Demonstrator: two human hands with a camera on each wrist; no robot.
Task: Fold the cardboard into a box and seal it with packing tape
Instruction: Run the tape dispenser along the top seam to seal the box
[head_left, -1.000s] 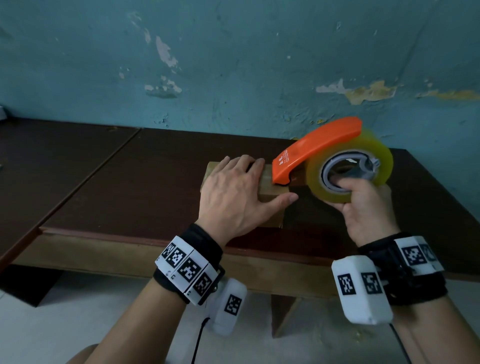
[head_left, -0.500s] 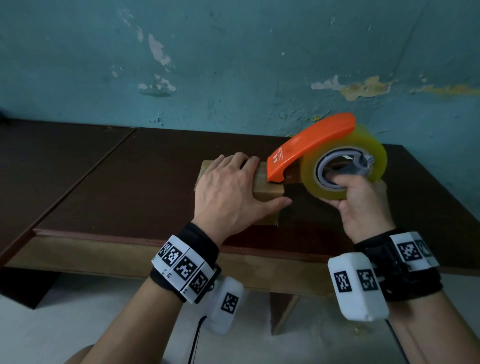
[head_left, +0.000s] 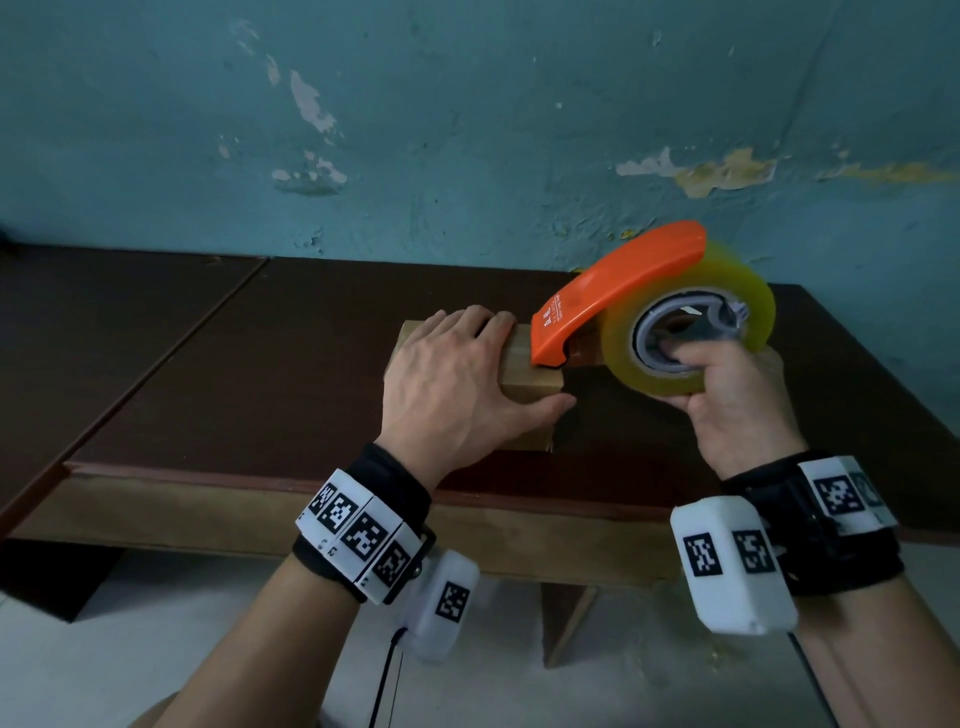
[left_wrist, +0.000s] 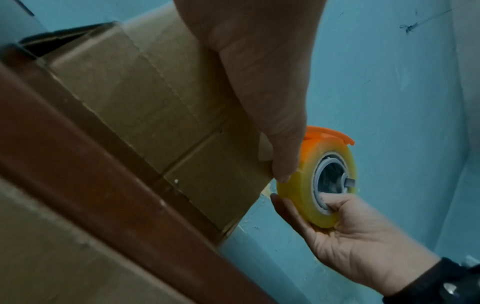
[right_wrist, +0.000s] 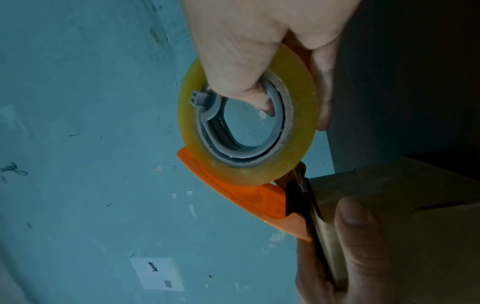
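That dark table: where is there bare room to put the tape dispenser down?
Bare table lies left of the cardboard box, up to the wall, and right of the tape dispenser. It is crowded where both hands meet at the box.

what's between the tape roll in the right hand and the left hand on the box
The orange dispenser guard bridges that stretch in the head view, running from the tape roll down onto the cardboard box, its tip beside the left hand.

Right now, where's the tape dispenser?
In the head view the tape dispenser is right of centre, held in the right hand, its orange nose on the right end of the cardboard box that the left hand steadies.
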